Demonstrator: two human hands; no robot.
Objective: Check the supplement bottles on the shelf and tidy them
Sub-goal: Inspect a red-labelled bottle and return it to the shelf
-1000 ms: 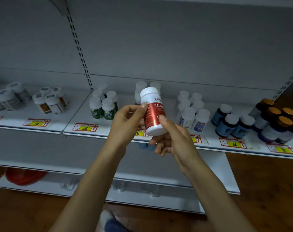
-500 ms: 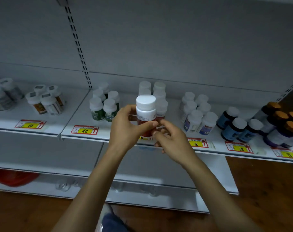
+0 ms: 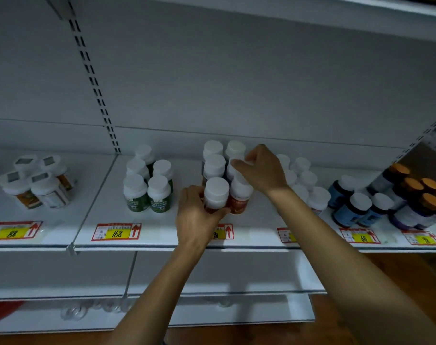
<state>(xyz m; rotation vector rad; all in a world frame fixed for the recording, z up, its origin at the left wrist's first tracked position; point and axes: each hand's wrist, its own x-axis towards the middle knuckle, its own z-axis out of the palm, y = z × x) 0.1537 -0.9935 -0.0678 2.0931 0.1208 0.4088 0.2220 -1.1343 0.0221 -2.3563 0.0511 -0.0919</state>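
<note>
Currently my left hand point(image 3: 195, 215) grips the red bottle point(image 3: 215, 195) round its body; my right hand point(image 3: 263, 170) pinches a neighbouring cap point(image 3: 231, 171). Light, rigid, smooth plastic, I judge — hold mid-body.

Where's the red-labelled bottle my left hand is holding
Head view: the red-labelled white-capped plastic bottle stands front-left in its group, centre of the white shelf, held by the left hand, right of the green-labelled bottles.

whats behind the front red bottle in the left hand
Behind the white-capped red-labelled plastic bottle that the left hand grips, two more white-capped bottles stand in line. Their labels are mostly covered.
</note>
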